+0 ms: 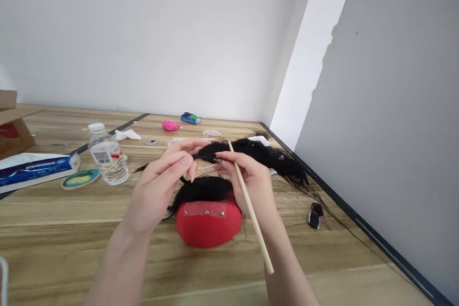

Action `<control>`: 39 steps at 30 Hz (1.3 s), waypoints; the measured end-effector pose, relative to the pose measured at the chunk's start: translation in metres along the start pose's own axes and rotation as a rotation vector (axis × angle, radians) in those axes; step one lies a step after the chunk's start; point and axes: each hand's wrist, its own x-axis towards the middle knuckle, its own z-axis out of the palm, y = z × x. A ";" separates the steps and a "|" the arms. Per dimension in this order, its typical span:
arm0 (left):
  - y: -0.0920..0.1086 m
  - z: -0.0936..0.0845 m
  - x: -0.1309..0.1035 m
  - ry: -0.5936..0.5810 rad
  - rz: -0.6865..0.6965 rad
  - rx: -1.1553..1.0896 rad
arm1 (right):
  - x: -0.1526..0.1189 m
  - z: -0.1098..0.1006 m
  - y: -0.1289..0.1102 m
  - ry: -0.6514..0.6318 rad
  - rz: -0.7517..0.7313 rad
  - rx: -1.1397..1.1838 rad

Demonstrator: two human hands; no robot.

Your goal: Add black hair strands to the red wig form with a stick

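A red rounded form [210, 229] lies on the wooden table, with a strip across it held by 3 silver pins. Black hair [202, 189] spreads from its far side. Above it, my left hand [161, 179] pinches a lock of black hair [211, 152] between thumb and fingers. My right hand [251, 179] is closed around a thin pale wooden stick [253, 210], which slants down toward me. Its fingertips are at the same lock; whether they grip the hair too I cannot tell. Behind my hands a long bundle of black hair [283, 160] stretches to the right.
To the left stand a water bottle [109, 155], an oval embroidered piece [81, 179], a blue box [39, 169] and a cardboard box [16, 134]. Pink yarn [170, 125] and a blue packet [191, 118] lie at the back. Keys [314, 216] rest right, near the wall.
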 end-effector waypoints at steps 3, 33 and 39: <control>0.004 -0.006 -0.004 -0.051 0.071 -0.152 | 0.001 -0.002 -0.003 0.015 0.012 -0.017; -0.005 0.007 0.006 -0.138 0.008 0.379 | -0.007 -0.006 -0.015 -0.172 -0.202 -0.158; -0.005 0.011 0.007 -0.150 -0.011 0.377 | -0.004 -0.007 -0.008 -0.161 -0.234 -0.206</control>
